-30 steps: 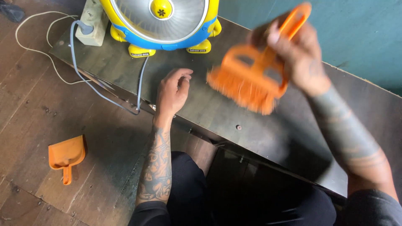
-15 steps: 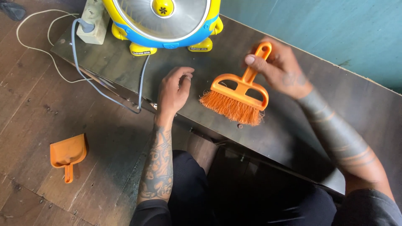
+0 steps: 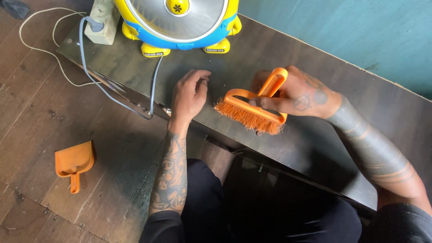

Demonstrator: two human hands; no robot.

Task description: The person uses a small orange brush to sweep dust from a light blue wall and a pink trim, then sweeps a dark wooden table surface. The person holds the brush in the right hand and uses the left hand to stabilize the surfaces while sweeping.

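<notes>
Two small labels show — pale rectangular strips with dark print, one on each yellow foot [image 3: 155, 50] of the round yellow-and-blue fan [image 3: 177, 20] at the desk's [image 3: 315, 67] far edge. No packages, signs or screens are visible.

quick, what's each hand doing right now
Left hand: open, palm down on the dark table, holding nothing.
Right hand: closed on the handle of the orange brush, bristles down at the table.

- L hand [image 3: 189, 96]: palm down, fingers loosely curled, forearm straight out
- R hand [image 3: 294, 94]: fingers closed in a grip, wrist bent inward, forearm angled in from right
</notes>
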